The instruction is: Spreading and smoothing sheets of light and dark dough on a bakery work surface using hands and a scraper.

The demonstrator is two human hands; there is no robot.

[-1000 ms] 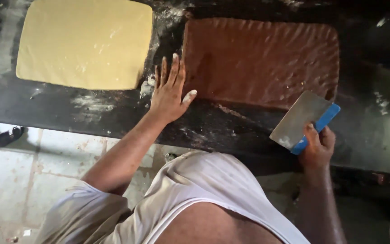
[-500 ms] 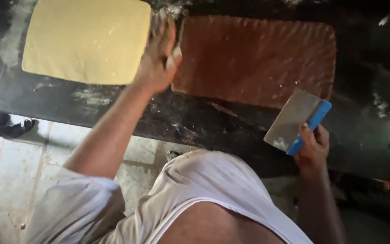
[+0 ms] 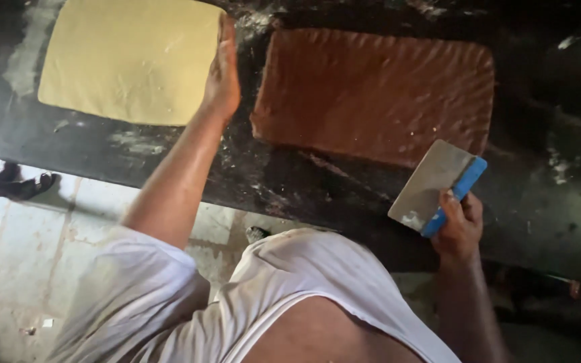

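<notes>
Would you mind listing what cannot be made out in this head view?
- Yellow dough sheet: its top is cut off by the frame edge, and the left hand stands edge-on against its right side, so contact there is unclear.
- Scraper: the right hand covers the lower end of its blue handle.
- Brown dough slab: the scraper blade hides its near right corner.

White short-sleeved shirt, bare forearms, 2 hands [image 3: 223, 81]

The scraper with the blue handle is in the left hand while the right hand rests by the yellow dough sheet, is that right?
Not quite: the hands are swapped. The head view shows the scraper in the right hand, while the left hand rests by the yellow dough sheet.
</notes>
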